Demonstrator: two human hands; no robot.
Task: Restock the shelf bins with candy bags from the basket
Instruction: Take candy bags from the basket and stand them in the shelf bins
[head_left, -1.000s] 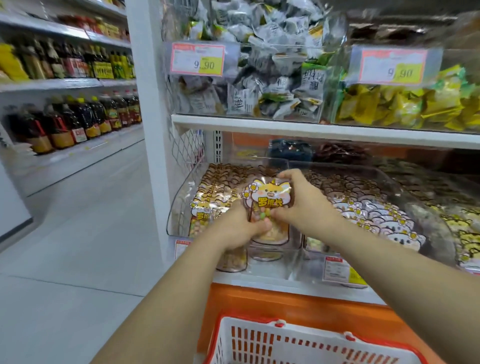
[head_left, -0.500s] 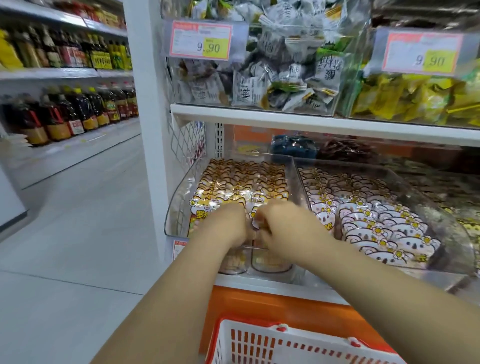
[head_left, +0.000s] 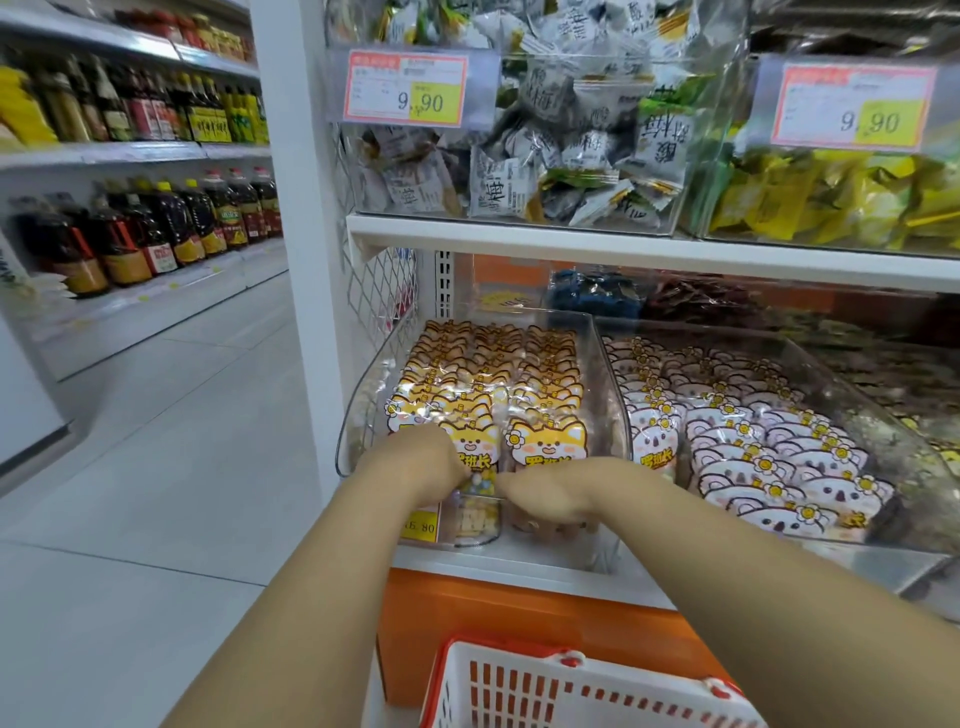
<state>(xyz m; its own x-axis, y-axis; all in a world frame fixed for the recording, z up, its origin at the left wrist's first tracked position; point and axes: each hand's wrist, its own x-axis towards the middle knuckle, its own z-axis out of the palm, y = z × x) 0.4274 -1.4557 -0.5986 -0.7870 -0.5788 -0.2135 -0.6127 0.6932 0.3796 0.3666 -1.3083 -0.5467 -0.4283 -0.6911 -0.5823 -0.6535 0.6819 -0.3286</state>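
My left hand (head_left: 415, 462) and right hand (head_left: 553, 493) meet on the candy bag (head_left: 472, 448), grip unclear; probably light and slippery, best pinched at its edges

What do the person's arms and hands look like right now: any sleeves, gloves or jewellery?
The left forearm and right forearm are bare, with no sleeves in view. The left hand and right hand wear no gloves. No watch, bracelet or ring shows on the sides facing the camera.
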